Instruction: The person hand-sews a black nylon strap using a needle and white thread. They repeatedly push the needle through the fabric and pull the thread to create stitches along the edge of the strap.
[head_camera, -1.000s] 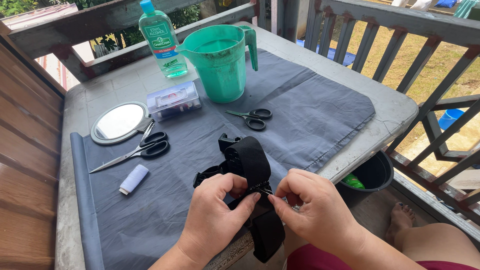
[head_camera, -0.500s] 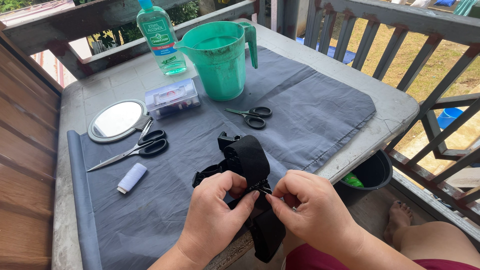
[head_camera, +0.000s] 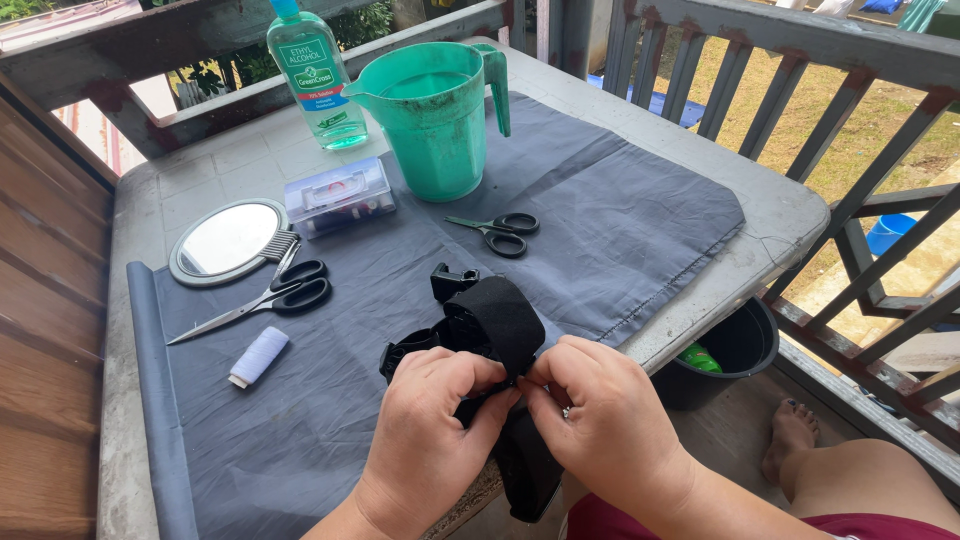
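Note:
A wide black strap (head_camera: 498, 318) with black plastic buckles (head_camera: 450, 283) arches up over the near edge of the table, its lower end hanging off the front. My left hand (head_camera: 430, 435) pinches the strap from the left. My right hand (head_camera: 600, 420) presses against it from the right, fingertips closed where the two hands meet. Whatever small thing the fingers hold there is hidden by them.
A dark grey cloth (head_camera: 620, 220) covers the table. On it lie small scissors (head_camera: 500, 232), larger scissors (head_camera: 265, 300), a white thread spool (head_camera: 258, 357), a clear sewing box (head_camera: 340, 195) and a green jug (head_camera: 435, 120). A mirror (head_camera: 225, 240), bottle (head_camera: 305, 75), black bucket (head_camera: 735, 350) and railing (head_camera: 860, 200) surround it.
My hands have closed together over the strap, hiding the small metal glint seen between the fingertips before. The strap's arch has bunched lower. The view shifted slightly.

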